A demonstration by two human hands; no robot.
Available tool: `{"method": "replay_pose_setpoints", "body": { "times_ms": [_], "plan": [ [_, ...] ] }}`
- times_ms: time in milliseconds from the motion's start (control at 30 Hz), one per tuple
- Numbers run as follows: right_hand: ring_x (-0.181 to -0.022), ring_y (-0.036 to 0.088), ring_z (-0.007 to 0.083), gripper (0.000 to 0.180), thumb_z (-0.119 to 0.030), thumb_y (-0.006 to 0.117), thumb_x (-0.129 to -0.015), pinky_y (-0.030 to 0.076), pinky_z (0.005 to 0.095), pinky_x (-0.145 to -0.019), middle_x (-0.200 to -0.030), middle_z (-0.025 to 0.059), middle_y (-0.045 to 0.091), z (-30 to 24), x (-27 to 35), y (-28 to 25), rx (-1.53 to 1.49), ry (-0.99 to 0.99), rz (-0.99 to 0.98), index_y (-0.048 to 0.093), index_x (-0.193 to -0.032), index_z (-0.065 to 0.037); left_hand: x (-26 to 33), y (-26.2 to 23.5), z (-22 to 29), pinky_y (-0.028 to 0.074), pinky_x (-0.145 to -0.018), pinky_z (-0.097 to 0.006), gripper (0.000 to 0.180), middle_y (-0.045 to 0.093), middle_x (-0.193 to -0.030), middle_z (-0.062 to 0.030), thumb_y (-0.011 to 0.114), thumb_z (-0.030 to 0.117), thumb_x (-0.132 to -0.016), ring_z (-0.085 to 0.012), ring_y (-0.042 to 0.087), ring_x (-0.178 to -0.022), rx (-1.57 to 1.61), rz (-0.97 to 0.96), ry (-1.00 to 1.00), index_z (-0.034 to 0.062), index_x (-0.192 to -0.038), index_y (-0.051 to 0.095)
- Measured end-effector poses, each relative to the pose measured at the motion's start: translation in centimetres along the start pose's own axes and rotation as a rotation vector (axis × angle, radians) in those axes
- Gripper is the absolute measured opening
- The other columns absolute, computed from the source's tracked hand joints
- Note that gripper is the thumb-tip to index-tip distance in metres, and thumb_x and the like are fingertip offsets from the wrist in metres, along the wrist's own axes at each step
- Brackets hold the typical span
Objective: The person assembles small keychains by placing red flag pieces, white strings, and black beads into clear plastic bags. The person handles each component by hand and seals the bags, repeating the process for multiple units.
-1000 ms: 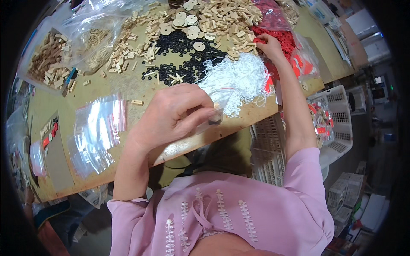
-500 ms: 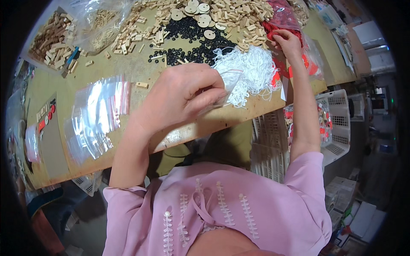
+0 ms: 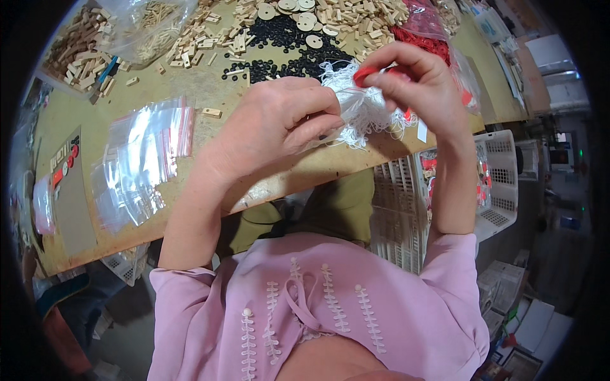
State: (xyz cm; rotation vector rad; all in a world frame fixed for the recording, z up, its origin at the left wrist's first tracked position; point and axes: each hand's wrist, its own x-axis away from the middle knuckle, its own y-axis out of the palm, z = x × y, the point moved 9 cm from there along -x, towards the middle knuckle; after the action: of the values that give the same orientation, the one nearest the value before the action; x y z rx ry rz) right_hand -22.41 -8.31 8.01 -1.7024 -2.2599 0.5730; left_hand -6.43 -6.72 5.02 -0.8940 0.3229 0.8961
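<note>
My left hand (image 3: 279, 124) hovers over the near edge of the tan table (image 3: 82, 114), its fingers pinched on a small clear bag (image 3: 323, 138). My right hand (image 3: 422, 82) is close beside it, fingertips closed on a few small red pieces (image 3: 367, 74) just above the bag's mouth. A heap of white strings (image 3: 368, 114) lies under and between both hands. Behind them are a spread of black round buttons (image 3: 286, 41) and a pile of red pieces (image 3: 422, 39).
Light wooden sticks and discs (image 3: 330, 13) cover the far side of the table. A stack of clear zip bags with red strips (image 3: 140, 159) lies at the left. A white slotted basket (image 3: 499, 184) stands right of the table, below its edge.
My right hand has drawn back from the red pile at the far right, bringing red pieces to the bag held in my left hand. The left hand stayed in place.
</note>
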Motion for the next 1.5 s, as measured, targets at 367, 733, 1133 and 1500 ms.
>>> {"method": "replay_pose_setpoints", "body": {
  "times_ms": [367, 733, 1133, 1500],
  "plan": [
    [-0.109, 0.070, 0.0172, 0.025, 0.001, 0.048, -0.106, 0.055, 0.0324, -0.101, -0.122, 0.0112, 0.069, -0.5, 0.6, 0.8, -0.115, -0.131, 0.013, 0.062, -0.126, 0.004, -0.4, 0.0, 0.1, 0.054, -0.071, -0.041, 0.012, 0.068, -0.084, -0.0121, 0.073, 0.016, -0.091, -0.0325, 0.068, -0.080, 0.023, -0.021, -0.020, 0.0051, -0.094, 0.071],
    [-0.105, 0.068, 0.0361, 0.030, -0.010, 0.051, -0.103, 0.052, 0.0441, -0.093, -0.114, 0.0174, 0.071, -0.3, 1.8, 4.7, 0.250, -0.419, 0.141, 0.060, -0.130, -0.001, -0.6, -0.1, 0.7, 0.052, -0.067, -0.037, 0.011, 0.067, -0.084, -0.0112, 0.079, 0.012, -0.085, -0.0280, 0.067, -0.075, -0.002, -0.011, -0.026, 0.0046, -0.092, 0.072],
    [-0.096, 0.068, 0.0252, 0.014, -0.011, 0.068, -0.096, 0.054, 0.0359, -0.085, -0.105, 0.0105, 0.071, 3.2, 4.4, -1.6, 0.383, -0.293, 0.434, 0.071, -0.106, -0.001, -0.7, -0.9, 0.9, 0.048, -0.062, -0.033, 0.006, 0.065, -0.076, -0.0076, 0.076, 0.006, -0.086, -0.0230, 0.063, -0.070, 0.026, 0.025, -0.052, 0.0034, -0.090, 0.073],
    [-0.117, 0.064, 0.0300, 0.047, -0.020, 0.082, -0.084, 0.052, 0.0392, -0.100, -0.128, 0.0132, 0.066, 16.1, 14.4, -9.6, 0.820, 0.168, 0.291, 0.067, -0.125, -0.002, -0.4, -0.6, 1.2, 0.046, -0.061, -0.032, 0.005, 0.064, -0.076, -0.0066, 0.076, 0.003, -0.085, -0.0206, 0.060, -0.069, 0.018, 0.002, -0.043, 0.0032, -0.090, 0.073]
  ]
}}
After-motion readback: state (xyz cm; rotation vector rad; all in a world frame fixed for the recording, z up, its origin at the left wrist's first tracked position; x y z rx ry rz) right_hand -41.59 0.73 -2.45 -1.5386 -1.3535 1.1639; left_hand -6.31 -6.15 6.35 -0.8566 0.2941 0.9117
